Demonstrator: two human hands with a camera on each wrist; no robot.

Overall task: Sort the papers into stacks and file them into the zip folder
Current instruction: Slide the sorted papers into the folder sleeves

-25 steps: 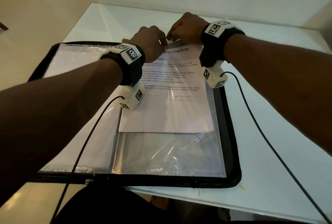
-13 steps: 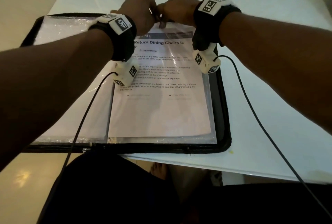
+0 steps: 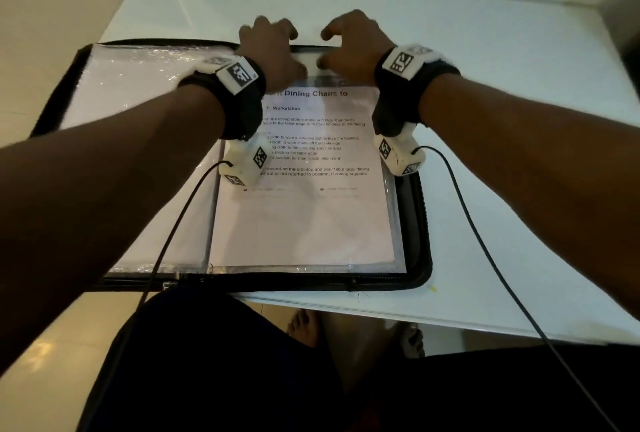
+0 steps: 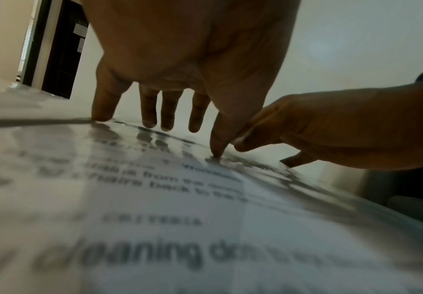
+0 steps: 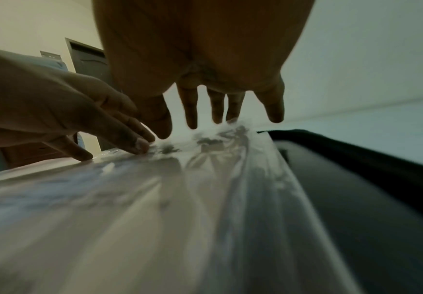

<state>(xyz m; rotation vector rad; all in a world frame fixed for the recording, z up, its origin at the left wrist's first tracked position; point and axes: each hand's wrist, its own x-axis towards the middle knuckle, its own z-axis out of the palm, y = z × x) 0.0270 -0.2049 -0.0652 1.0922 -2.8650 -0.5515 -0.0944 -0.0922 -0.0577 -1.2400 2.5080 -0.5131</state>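
A black zip folder (image 3: pixel 420 234) lies open on the white table, clear plastic sleeves on both halves. A printed sheet (image 3: pixel 304 209) headed "Dining Chairs to" sits inside the right-hand sleeve (image 3: pixel 398 223). My left hand (image 3: pixel 268 47) and right hand (image 3: pixel 348 43) are side by side at the sleeve's far edge. Both have their fingers spread and extended, with fingertips down on the plastic (image 4: pixel 99 118) (image 5: pixel 192 125). Neither hand grips anything. In the left wrist view the sheet (image 4: pixel 155 199) shows blurred text under the glossy film.
The left half of the folder holds another filled sleeve (image 3: pixel 138 92). The white table (image 3: pixel 502 85) stretches behind and to the right. Two black cables trail from my wrists toward my lap. The folder's near edge overhangs the table's front edge.
The sheet has slid fully down into the right sleeve. Both hands let go of its top edge and now lie spread flat at the sleeve's far end.
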